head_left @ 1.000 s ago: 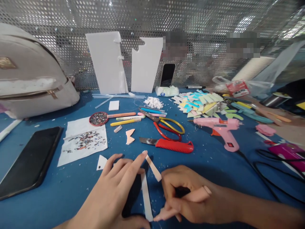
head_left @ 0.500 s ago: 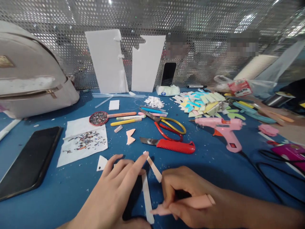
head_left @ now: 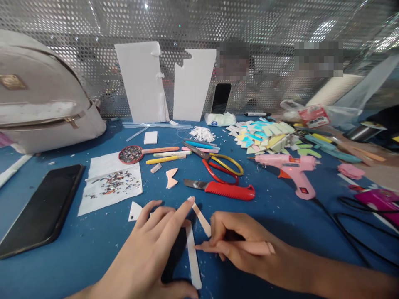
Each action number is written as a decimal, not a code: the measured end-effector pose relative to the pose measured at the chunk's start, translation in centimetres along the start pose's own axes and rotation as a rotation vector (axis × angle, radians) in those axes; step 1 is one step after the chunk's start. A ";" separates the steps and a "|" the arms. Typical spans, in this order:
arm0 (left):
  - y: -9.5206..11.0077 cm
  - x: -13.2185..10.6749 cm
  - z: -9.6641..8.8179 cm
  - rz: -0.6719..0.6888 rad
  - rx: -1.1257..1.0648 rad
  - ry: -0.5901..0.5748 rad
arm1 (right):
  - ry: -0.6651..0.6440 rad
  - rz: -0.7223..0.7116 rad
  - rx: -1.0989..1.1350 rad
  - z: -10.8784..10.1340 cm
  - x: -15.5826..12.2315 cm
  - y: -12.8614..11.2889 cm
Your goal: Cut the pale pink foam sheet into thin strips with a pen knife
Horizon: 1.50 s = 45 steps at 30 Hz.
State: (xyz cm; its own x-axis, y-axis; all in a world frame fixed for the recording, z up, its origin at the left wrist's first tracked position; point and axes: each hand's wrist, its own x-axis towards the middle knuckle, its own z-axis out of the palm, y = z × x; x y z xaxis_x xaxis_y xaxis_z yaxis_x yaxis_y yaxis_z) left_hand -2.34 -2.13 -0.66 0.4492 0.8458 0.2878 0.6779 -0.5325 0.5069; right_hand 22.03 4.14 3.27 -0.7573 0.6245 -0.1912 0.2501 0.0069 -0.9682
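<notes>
My left hand [head_left: 149,245] lies over the table with its fingers spread. Its index fingertip rests at the top end of a narrow peach strip [head_left: 202,219], and its thumb lies by the lower end of a white strip [head_left: 193,261]. My right hand [head_left: 246,241] is closed round a peach marker pen [head_left: 249,248]. The pen's tip touches the right edge of the white strip, at about its middle. Just left of my left fingers lies a small white piece with a black dot [head_left: 134,211].
Ahead lie a red-handled utility knife [head_left: 229,190], scissors [head_left: 229,164], several markers [head_left: 166,158] and a pink glue gun [head_left: 291,164] with a black cord. A phone [head_left: 43,203] and a paper with dark bits [head_left: 110,205] are at left. Coloured scraps [head_left: 271,135] are piled behind.
My right hand has moved the marker tip up along the white strip, from near its lower end to about its middle. My left hand stays nearly in place.
</notes>
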 end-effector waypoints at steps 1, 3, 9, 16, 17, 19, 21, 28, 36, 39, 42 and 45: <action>0.0 0.0 -0.1 0.001 0.001 -0.002 | -0.002 -0.004 -0.045 0.0 0.0 0.0; 0.1 0.2 -0.3 0.010 -0.008 -0.014 | -0.007 -0.020 -0.131 0.0 -0.1 -0.1; 0.6 0.3 -0.8 -0.072 0.012 -0.079 | -0.079 -0.095 -0.302 -0.4 -0.1 0.2; 0.1 0.1 -0.3 -0.022 -0.015 -0.042 | -0.157 -0.081 -0.250 -0.6 -0.1 0.4; 0.1 0.1 -0.3 -0.022 -0.016 -0.035 | -0.150 -0.056 -0.185 -0.6 -0.1 0.3; 0.1 0.0 -0.3 -0.013 -0.017 -0.020 | -0.101 -0.011 -0.063 -0.6 0.0 0.3; 0.1 0.0 -0.2 -0.009 -0.012 -0.013 | -0.044 0.004 -0.010 -0.5 0.0 0.2; -0.2 -0.1 0.0 0.005 0.025 -0.002 | -0.045 -0.040 -0.010 -0.2 -0.1 0.3; -0.2 0.1 -0.3 -0.001 0.016 -0.034 | -0.107 -0.093 -0.312 -0.5 -0.2 0.0; -0.1 0.2 -0.2 0.009 0.017 -0.023 | -0.122 -0.139 -0.357 -0.5 -0.3 0.1; -0.1 0.2 -0.2 0.007 0.025 -0.009 | -0.150 -0.092 -0.249 -0.5 -0.2 0.4; -0.1 0.1 -0.2 0.014 0.030 0.001 | -0.080 -0.018 -0.039 -0.5 -0.1 0.5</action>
State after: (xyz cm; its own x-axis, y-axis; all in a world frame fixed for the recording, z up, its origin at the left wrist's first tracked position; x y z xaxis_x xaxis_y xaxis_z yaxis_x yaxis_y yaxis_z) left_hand -2.44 -1.94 -0.56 0.4583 0.8384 0.2951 0.6888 -0.5449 0.4782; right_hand 22.58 4.50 2.87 -0.8074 0.5594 -0.1875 0.2582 0.0492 -0.9648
